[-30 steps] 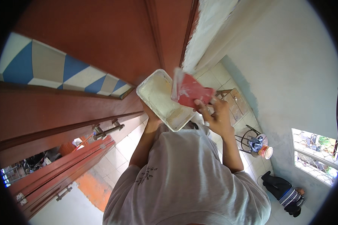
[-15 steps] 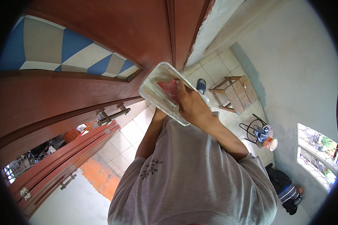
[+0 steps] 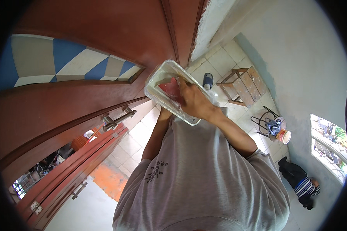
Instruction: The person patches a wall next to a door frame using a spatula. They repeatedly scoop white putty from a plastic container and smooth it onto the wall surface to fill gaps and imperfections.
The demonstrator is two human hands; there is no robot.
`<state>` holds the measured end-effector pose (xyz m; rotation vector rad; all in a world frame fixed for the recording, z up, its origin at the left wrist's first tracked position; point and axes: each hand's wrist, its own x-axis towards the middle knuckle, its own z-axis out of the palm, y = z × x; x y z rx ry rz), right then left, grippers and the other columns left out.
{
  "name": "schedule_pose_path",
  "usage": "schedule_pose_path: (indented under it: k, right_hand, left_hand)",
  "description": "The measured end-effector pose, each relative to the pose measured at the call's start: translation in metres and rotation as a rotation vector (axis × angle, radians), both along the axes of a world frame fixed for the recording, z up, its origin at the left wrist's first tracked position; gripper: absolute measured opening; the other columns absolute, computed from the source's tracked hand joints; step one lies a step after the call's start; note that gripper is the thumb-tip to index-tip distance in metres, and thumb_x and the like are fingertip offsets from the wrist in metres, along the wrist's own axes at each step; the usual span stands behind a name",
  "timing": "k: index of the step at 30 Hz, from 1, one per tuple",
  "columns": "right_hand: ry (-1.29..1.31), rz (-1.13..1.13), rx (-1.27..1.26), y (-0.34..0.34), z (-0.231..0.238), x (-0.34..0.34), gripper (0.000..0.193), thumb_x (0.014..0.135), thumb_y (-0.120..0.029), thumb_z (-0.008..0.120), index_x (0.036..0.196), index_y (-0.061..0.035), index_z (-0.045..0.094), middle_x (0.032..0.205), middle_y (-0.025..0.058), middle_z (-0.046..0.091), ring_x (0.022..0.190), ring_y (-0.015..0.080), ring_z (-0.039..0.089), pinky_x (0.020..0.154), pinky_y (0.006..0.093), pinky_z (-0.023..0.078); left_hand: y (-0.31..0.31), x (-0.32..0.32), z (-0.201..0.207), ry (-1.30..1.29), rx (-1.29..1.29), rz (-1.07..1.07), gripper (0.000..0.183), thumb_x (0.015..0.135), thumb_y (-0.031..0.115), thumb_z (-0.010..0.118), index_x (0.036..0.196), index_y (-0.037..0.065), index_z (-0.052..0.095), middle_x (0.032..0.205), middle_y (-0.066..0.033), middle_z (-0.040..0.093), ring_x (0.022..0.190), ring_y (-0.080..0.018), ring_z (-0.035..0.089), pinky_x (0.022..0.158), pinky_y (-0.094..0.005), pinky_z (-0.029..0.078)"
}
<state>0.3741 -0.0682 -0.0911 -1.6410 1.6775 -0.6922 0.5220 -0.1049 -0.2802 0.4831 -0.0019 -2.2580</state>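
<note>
From the head camera, the clear plastic tray [image 3: 173, 92] was held up in front of the person's chest, close against the brown wooden door [image 3: 104, 34], and everything else is placed here by that tray. The right hand [image 3: 194, 102] lay over the tray's near side, its fingers curled down into it and closed on a red pad [image 3: 169, 87] that rested flat on the tray's pale floor. The left hand was hidden beneath the tray; only its forearm [image 3: 156, 134] rose to the underside, so whether those fingers were clasped or spread could not be told, though the tray appeared to rest on them. Left of the tray, the door carried a pane of blue, white and grey diamond shapes [image 3: 65, 63], and below-left of the tray a metal door handle [image 3: 117, 118] stuck out from the door's edge. Right of the tray, on the tiled floor [image 3: 219, 61], stood a small wooden stool [image 3: 241, 84], with a dark sandal [image 3: 208, 80] between stool and tray. Further right and lower sat a wire stand with a paint can [image 3: 283, 135] just beside it. Below the tray spread the person's grey shirt [image 3: 204, 181].
</note>
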Motion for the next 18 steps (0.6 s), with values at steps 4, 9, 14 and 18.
schedule_pose_path:
  k: [4, 9, 14, 18]
  right_hand:
    - [-0.010, -0.006, -0.058, 0.003, -0.011, -0.004, 0.087, 0.079, -0.007, 0.077, 0.151, 0.0121, 0.030, 0.100, 0.0344, 0.068, 0.093, 0.0478, 0.070, 0.079, 0.0500, 0.058]
    - [-0.109, -0.015, 0.000, 0.010, 0.006, -0.008, 0.082, 0.082, -0.005, 0.074, 0.150, 0.0121, 0.032, 0.094, 0.0318, 0.069, 0.090, 0.0468, 0.070, 0.079, 0.0494, 0.056]
    - [-0.129, -0.012, -0.002, 0.020, 0.012, -0.011, 0.075, 0.083, -0.002, 0.071, 0.148, 0.0125, 0.035, 0.093, 0.0318, 0.068, 0.091, 0.0470, 0.069, 0.079, 0.0495, 0.055]
    - [-0.115, -0.056, -0.016, 0.030, 0.029, -0.025, 0.067, 0.084, 0.003, 0.068, 0.144, 0.0124, 0.040, 0.092, 0.0307, 0.067, 0.089, 0.0466, 0.068, 0.078, 0.0482, 0.054]
  left_hand:
    - [-0.001, 0.001, 0.002, -0.014, -0.015, -0.013, 0.057, 0.107, 0.048, 0.048, 0.146, 0.007, 0.048, 0.138, -0.0101, 0.057, 0.122, -0.0212, 0.056, 0.104, -0.0376, 0.049]
    - [0.000, 0.001, 0.003, -0.021, -0.031, -0.026, 0.059, 0.107, 0.052, 0.046, 0.145, 0.007, 0.049, 0.139, -0.0102, 0.057, 0.123, -0.0223, 0.056, 0.105, -0.0391, 0.049]
    - [-0.002, -0.002, 0.004, -0.023, -0.040, -0.042, 0.061, 0.106, 0.055, 0.044, 0.145, 0.008, 0.049, 0.140, -0.0103, 0.057, 0.124, -0.0235, 0.057, 0.106, -0.0407, 0.049]
    - [-0.004, -0.006, 0.007, -0.038, -0.061, -0.039, 0.063, 0.106, 0.057, 0.043, 0.145, 0.009, 0.049, 0.140, -0.0103, 0.057, 0.125, -0.0244, 0.057, 0.106, -0.0419, 0.049]
